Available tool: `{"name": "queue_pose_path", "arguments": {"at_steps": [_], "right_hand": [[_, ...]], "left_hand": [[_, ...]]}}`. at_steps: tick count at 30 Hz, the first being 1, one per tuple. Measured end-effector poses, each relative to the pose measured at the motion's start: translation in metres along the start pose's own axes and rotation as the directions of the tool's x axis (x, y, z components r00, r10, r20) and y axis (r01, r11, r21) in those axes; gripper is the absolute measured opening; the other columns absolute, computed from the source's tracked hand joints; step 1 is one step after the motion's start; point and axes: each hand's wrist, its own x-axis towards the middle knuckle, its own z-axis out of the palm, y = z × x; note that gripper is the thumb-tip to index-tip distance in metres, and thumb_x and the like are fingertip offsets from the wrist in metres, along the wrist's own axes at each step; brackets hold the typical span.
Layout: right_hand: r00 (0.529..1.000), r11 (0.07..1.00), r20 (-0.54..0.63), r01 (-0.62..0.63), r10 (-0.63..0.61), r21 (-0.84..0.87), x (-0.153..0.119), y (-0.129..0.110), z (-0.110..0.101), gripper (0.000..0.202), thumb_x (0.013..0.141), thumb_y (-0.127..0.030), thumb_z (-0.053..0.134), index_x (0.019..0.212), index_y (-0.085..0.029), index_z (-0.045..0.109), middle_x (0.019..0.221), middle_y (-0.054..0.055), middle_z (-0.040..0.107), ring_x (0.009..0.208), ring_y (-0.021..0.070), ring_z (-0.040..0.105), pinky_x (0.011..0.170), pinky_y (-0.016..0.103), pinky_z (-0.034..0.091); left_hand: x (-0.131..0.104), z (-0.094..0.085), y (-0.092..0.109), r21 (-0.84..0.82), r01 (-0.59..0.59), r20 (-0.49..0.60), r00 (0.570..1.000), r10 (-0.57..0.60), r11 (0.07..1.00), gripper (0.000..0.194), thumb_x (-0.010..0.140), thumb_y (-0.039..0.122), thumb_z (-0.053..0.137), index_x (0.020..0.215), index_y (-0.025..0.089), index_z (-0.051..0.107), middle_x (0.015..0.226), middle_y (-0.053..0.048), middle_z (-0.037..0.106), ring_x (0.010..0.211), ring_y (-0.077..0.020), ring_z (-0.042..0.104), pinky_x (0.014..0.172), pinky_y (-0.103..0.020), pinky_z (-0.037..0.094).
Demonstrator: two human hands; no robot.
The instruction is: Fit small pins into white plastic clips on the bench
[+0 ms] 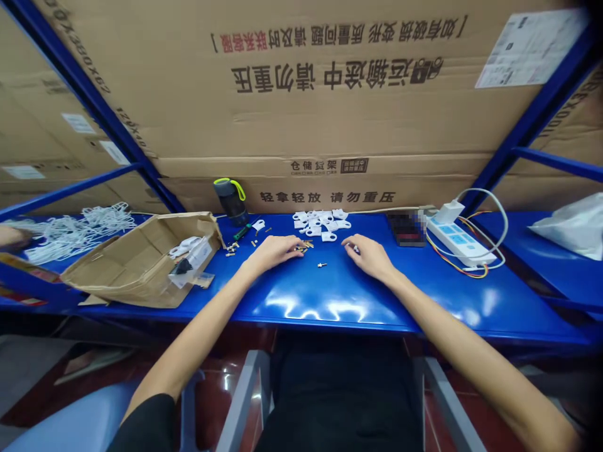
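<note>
My left hand (277, 251) rests on the blue table with its fingers drawn together at a small pile of brass-coloured pins (307, 245). Whether one of them is between the fingertips is hidden. My right hand (370, 254) has curled fingers, and a small whitish piece (356, 249) shows at their tips. Between the hands, nearer to me, lies a small white and metal part (321, 265) with a thin pin. Behind them several flat white plastic pieces with ring-shaped ends (323, 221) lie in a loose heap.
An opened cardboard box (127, 263) with bagged parts stands left, near a dark bottle (232, 202) and green-handled screwdriver (242, 232). White cords (85, 232) lie farther left. A dark box (406, 229) and wired power strip (461, 242) sit right. Cardboard (330, 125) backs the table.
</note>
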Motion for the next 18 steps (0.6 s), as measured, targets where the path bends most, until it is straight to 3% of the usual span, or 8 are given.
{"name": "queue_pose_path", "arguments": {"at_steps": [2,8,18], "right_hand": [[0.998,0.999,-0.069,-0.008,0.004,-0.050,0.006,0.019,-0.011,0.022,0.105,-0.026,0.052,0.110,-0.024,0.073,0.106,0.007,0.075,0.100,0.0243,0.069,0.086,0.035,0.052],[0.989,0.986,-0.055,0.130,-0.137,-0.104,0.007,0.055,-0.026,0.029,0.106,-0.029,0.049,0.109,-0.023,0.076,0.108,0.011,0.076,0.104,0.0281,0.067,0.095,0.042,0.051],[0.975,0.979,0.087,0.204,-0.205,0.019,-0.003,0.047,-0.030,0.024,0.102,-0.041,0.062,0.109,-0.027,0.080,0.135,0.010,0.071,0.122,0.0325,0.062,0.100,0.050,0.046]], "left_hand": [[0.000,0.004,-0.010,0.040,-0.040,-0.038,0.998,0.042,0.998,0.033,0.107,0.050,0.057,0.118,0.024,0.075,0.105,-0.003,0.075,0.091,-0.0169,0.071,0.069,-0.024,0.042],[-0.008,0.020,-0.021,0.104,-0.059,-0.191,0.978,0.078,0.993,0.036,0.108,0.050,0.054,0.113,0.026,0.081,0.104,-0.005,0.073,0.091,-0.0164,0.069,0.067,-0.024,0.042],[-0.006,0.026,-0.022,0.096,-0.086,-0.216,0.971,0.105,0.992,0.034,0.109,0.045,0.053,0.110,0.028,0.083,0.106,-0.005,0.073,0.094,-0.0173,0.065,0.076,-0.026,0.048]]}}
